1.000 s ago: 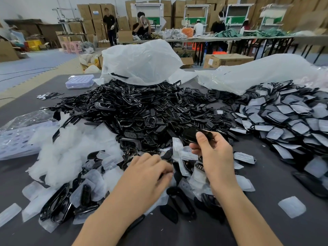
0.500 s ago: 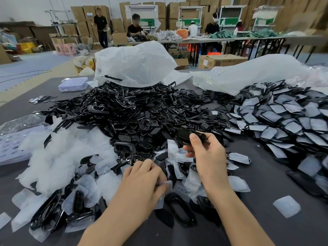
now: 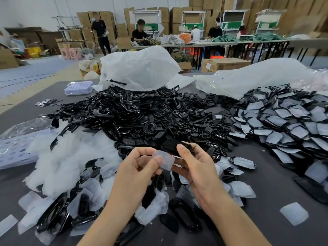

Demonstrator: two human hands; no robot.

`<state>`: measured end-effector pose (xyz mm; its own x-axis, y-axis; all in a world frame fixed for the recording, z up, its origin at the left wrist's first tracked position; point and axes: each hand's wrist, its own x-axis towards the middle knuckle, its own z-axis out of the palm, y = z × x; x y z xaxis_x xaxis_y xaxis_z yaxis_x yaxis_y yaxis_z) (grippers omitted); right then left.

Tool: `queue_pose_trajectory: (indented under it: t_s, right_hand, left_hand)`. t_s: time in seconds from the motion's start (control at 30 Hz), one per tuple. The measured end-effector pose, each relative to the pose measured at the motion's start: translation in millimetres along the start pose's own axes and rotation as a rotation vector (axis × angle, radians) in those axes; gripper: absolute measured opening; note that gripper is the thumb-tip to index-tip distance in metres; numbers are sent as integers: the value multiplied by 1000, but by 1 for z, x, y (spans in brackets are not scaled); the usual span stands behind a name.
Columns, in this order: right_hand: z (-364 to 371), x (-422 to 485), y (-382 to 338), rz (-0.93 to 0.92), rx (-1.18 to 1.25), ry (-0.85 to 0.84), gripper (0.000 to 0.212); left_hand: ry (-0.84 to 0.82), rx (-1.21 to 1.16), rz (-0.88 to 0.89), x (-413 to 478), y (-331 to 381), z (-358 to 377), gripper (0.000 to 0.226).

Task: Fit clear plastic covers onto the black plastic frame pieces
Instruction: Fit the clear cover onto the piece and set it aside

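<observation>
My left hand (image 3: 137, 170) pinches a clear plastic cover (image 3: 166, 159) between thumb and fingers, just above the table. My right hand (image 3: 197, 165) grips a black frame piece (image 3: 171, 145), its thumb on top; the piece sits right behind the cover and the two nearly touch. A big heap of black frame pieces (image 3: 142, 118) fills the middle of the table. Loose clear covers (image 3: 58, 160) lie in a white pile at the left and under my hands. Frames with covers fitted (image 3: 287, 121) are stacked at the right.
The dark grey table (image 3: 266, 183) carries two white plastic bags (image 3: 140, 68) at the back, a purple tray (image 3: 79, 87) at far left, and a single cover (image 3: 294, 213) near the right front. Other people work at tables beyond.
My left hand has lifted off the pile with a clear cover and brought it up to the black piece in my right hand. The right hand has moved slightly toward me.
</observation>
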<state>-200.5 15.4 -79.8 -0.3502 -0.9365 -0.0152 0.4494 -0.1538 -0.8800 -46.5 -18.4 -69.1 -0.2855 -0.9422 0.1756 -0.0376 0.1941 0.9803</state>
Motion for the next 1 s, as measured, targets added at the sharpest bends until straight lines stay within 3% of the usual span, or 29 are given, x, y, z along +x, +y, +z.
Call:
queue_pose_trajectory:
  t_s: [0.27,0.37,0.53,0.77,0.87,1.0]
  right_hand:
    - [4,-3,5,-21,-97,-31,14]
    - [7,-7,7,-28,-111,-68,13]
    - [11,-13,7,-86,-155,-121,20]
    - [12,-14,5,-97,-150,-181,12]
    - [11,-14,4,-98,-150,-208,21]
    - [11,-14,3,-96,-136,-244,36]
  left_hand:
    - [21,-149,59,-5,-2,9,4]
    - [73,-136,82,-6,-4,12,12]
    - [130,-77,99,-7,-6,11,11]
    - [144,-78,131,-9,-7,13,7]
    - [130,-20,136,-8,-11,11,23]
    - [113,-50,148,-6,-8,10,11]
